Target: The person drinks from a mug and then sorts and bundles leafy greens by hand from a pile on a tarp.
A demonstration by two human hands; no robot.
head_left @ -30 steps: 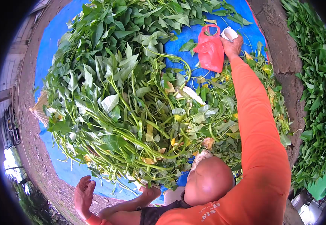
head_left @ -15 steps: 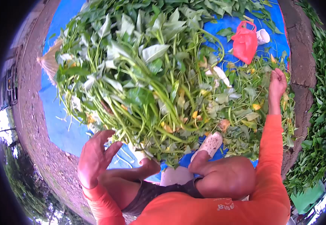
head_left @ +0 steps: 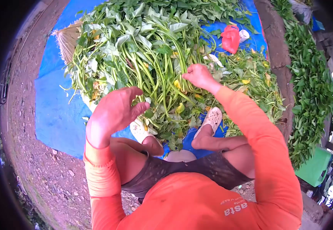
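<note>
A large heap of leafy green stems (head_left: 151, 73) lies in front of me on a blue tarp. My right hand (head_left: 200, 78) is at the heap's right side, its fingers curled closed against the stems; whether a stem is pinched in them I cannot make out. Over the near left edge of the heap hovers my left hand (head_left: 116, 109), open, thumb and fingers apart with nothing held. A small green leaf (head_left: 149, 113) shows just below its thumb tip. Loose trimmings with yellowed leaves (head_left: 247, 81) spread to the right.
My feet in pale clogs (head_left: 213, 118) rest on the blue tarp (head_left: 55, 119) at the heap's near edge. A red plastic bag (head_left: 231, 39) and a white cup (head_left: 244, 36) stand behind the trimmings. More greens (head_left: 308, 84) line the far right, near a green container (head_left: 315, 167).
My right hand has swung left from the trimmings at the right to the stems of the heap. My left hand has risen slightly, and the view has shifted.
</note>
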